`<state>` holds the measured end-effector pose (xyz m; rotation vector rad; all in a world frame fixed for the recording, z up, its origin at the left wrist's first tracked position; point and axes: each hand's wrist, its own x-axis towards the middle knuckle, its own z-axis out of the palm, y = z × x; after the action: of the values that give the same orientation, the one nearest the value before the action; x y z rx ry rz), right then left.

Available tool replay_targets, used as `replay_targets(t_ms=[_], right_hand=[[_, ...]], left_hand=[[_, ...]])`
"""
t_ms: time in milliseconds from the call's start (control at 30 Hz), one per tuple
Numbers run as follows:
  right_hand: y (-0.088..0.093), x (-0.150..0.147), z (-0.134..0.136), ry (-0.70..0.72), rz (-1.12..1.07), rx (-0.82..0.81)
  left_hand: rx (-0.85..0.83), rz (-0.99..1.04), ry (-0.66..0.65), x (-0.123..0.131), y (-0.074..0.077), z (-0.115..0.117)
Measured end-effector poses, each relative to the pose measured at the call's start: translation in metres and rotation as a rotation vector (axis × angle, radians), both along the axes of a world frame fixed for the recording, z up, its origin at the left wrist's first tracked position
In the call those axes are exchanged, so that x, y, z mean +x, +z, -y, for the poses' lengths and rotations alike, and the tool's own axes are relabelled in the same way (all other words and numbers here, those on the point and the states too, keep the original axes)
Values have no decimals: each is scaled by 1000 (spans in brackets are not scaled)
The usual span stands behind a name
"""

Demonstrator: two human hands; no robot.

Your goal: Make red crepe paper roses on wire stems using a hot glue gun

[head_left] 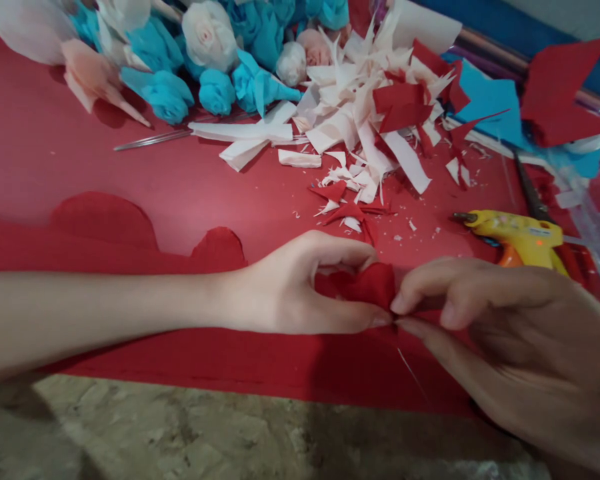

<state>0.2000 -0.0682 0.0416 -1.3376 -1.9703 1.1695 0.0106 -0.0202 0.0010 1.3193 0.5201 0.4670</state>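
Note:
My left hand [300, 287] curls around a small red crepe-paper flower [367, 283], its thumb and fingers closed on the rolled petals. From the right, my right hand [485, 313] pinches the same red paper at its edge between thumb and forefinger. Both hands meet low in the middle of the view, above a red paper sheet [180, 187] that covers the work surface. A strip of red scalloped petals [105, 223] lies to the left, behind my left forearm.
A yellow glue gun [523, 237] lies just behind my right hand. White and red paper scraps [365, 127] pile at the back centre. Blue, white and pink paper flowers [215, 60] sit at the back left. Scissors [530, 193] and a metal rod [150, 140] lie nearby.

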Motion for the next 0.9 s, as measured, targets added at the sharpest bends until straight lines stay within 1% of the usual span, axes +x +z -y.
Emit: replay_targets(t_ms=[100, 400, 600, 767, 900], right_hand=[[-1, 1, 0, -2, 4, 14], [1, -2, 1, 21, -4, -44], [1, 1, 3, -50, 32, 14], [2, 0, 0, 40, -5, -4], [3, 0, 0, 43, 10, -2]], left_hand=[[-1, 9, 7, -1, -1, 0], [2, -24, 16, 0, 0, -1], [-32, -12, 23, -1, 1, 1], [-9, -10, 20, 0, 0, 0], [-7, -5, 29, 0, 0, 0]])
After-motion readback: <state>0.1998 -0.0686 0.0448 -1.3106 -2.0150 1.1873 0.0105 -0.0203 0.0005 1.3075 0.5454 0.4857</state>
